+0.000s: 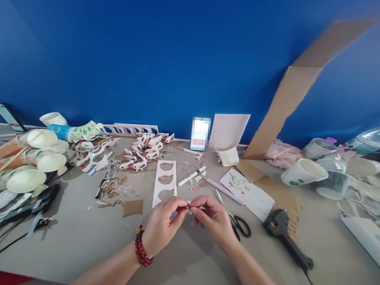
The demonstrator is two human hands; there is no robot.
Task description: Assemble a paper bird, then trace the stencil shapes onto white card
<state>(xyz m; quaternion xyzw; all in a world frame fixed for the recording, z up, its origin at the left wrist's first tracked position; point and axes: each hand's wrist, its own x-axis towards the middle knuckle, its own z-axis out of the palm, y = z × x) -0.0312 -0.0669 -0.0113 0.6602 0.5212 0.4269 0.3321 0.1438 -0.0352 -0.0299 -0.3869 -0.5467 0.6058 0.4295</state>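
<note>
My left hand [162,223], with a red bead bracelet [141,248] on its wrist, and my right hand [215,219] meet above the grey table [80,243]. Both pinch a tiny white piece [189,207] between thumb and fingertips; it is too small to name. Just beyond the hands lies a white strip with round cut-outs [165,182]. Black-handled scissors [236,221] rest right of my right hand, half hidden behind it.
Paper cups [33,161] pile up at the left, with black cables [12,220] below them. White cut-out shapes [143,152] and scraps sit behind. A black glue gun [284,237], a drawn sheet [247,193], a tall cardboard strip [293,89] and more cups [302,171] fill the right.
</note>
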